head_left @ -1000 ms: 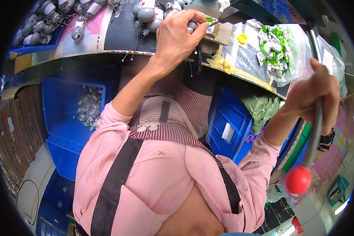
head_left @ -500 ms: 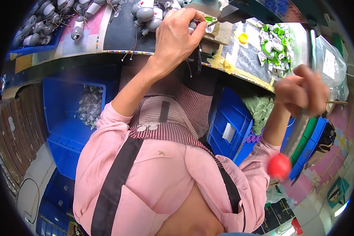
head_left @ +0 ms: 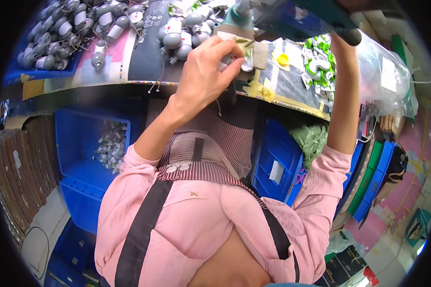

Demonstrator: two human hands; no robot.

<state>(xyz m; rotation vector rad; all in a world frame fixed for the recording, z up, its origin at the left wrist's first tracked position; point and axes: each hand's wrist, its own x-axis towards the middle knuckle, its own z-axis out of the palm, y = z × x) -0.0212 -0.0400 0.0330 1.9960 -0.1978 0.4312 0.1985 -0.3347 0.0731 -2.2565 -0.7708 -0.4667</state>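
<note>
My left hand (head_left: pixel 207 71) is at the front of the bench, thumb and fingers closed around a grey bulb-shaped part (head_left: pixel 226 60), mostly hidden by the hand. Just past my fingertips is a small white-and-green piece (head_left: pixel 247 63), in front of a pale block (head_left: pixel 260 55). Over these hangs a dark green bench press (head_left: pixel 289 21). My right forearm reaches up to the press's right end. Only the base of my right hand (head_left: pixel 341 47) shows there; its fingers are hidden behind the press.
Grey-and-white wired parts (head_left: pixel 62 26) heap at the far left, with more (head_left: pixel 182 38) behind my left hand. Green-and-white pieces (head_left: pixel 318 67) lie right of a yellow round piece (head_left: pixel 283 60). A clear plastic bag (head_left: pixel 385 71) stands far right. Blue bins (head_left: pixel 76 143) sit below the bench.
My right hand has swung up and forward from beside the bench to the press. The lever's red ball knob has gone out of sight. My left hand stays at the pale block.
</note>
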